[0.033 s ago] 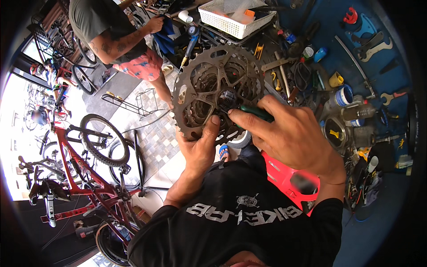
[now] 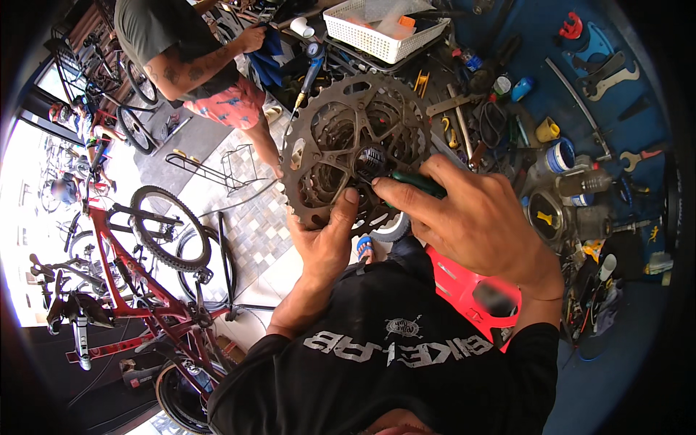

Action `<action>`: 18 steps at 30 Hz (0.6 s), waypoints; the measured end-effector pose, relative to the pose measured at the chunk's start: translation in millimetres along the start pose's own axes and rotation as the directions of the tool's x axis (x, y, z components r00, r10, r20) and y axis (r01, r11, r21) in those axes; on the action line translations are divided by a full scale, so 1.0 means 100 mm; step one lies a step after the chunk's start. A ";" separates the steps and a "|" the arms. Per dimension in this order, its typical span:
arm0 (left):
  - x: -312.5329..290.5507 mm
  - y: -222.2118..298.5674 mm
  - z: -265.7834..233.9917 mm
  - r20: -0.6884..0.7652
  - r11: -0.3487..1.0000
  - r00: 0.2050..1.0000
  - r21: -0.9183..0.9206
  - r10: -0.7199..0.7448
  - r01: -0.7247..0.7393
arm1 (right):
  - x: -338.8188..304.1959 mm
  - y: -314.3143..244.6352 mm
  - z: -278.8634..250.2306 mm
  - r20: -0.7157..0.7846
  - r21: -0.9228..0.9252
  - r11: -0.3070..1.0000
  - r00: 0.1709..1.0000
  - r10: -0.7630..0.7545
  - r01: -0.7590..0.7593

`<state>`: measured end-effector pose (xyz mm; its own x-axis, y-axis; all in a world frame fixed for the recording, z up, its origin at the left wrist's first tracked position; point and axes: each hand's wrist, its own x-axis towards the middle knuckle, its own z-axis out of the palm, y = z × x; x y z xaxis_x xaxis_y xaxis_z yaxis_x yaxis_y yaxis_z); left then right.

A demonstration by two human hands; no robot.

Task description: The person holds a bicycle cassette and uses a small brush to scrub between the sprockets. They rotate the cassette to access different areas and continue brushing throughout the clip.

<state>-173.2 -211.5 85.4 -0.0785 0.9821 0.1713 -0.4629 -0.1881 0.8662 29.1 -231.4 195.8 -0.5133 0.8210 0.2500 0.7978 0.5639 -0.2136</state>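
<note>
A large bicycle cassette [image 2: 337,156] is held up before me, its biggest toothed sprocket facing me and the smaller ones showing through the gaps. My left hand [image 2: 322,243] grips its lower left edge, thumb on the near face and fingers hidden behind. In my right hand [image 2: 478,221] is a tool with a dark green handle [image 2: 420,183], closed in thumb and fingers. My right index finger reaches along it to the dark hub hole [image 2: 370,161] at the cassette's centre. The tool's tip is hard to make out there.
A bench [image 2: 442,109] with a white basket [image 2: 384,36], tools and jars lies ahead and right. Wrenches [image 2: 612,76] hang on the blue wall. At left stands a red bicycle [image 2: 116,268]. Another person [image 2: 181,65] stands ahead left. A red plastic seat [image 2: 464,286] is by my right forearm.
</note>
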 end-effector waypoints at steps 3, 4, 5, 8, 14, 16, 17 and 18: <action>-0.01 0.00 0.00 0.002 0.999 1.000 0.029 0.027 -0.027 | 0.00 0.00 0.00 -0.001 0.004 1.000 1.000 0.011 -0.011; 0.00 0.00 0.01 0.004 0.998 1.000 0.060 0.029 -0.029 | 0.00 0.00 0.00 -0.006 -0.006 1.000 1.000 0.010 -0.011; 0.00 0.01 0.00 0.005 0.995 1.000 0.091 0.030 -0.031 | 0.00 0.00 0.00 -0.010 -0.015 1.000 1.000 0.010 -0.010; 0.08 -0.02 0.05 0.023 0.988 0.998 0.141 0.058 -0.061 | 0.05 0.09 0.00 -0.061 -0.069 0.996 0.996 -0.063 0.059; 0.04 -0.02 0.05 0.036 0.989 0.998 0.141 0.046 -0.051 | 0.03 0.08 0.01 -0.046 -0.074 0.996 0.997 -0.059 0.055; 0.03 -0.05 0.04 0.033 0.989 0.998 0.137 0.054 -0.058 | 0.03 0.07 0.01 -0.020 -0.061 0.998 1.000 -0.011 0.010; 0.03 -0.07 0.04 0.033 0.989 0.997 0.129 0.065 -0.068 | 0.02 0.07 0.01 0.009 -0.053 0.998 1.000 0.018 -0.017; 0.03 -0.10 0.03 0.022 0.990 0.998 0.125 0.066 -0.069 | 0.01 0.07 0.01 0.007 -0.055 0.998 1.000 0.018 -0.017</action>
<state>-166.1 -206.8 79.2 -0.0893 0.9670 0.2388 -0.3427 -0.2549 0.9042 33.5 -226.2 193.7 -0.5013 0.8314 0.2396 0.8226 0.5438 -0.1659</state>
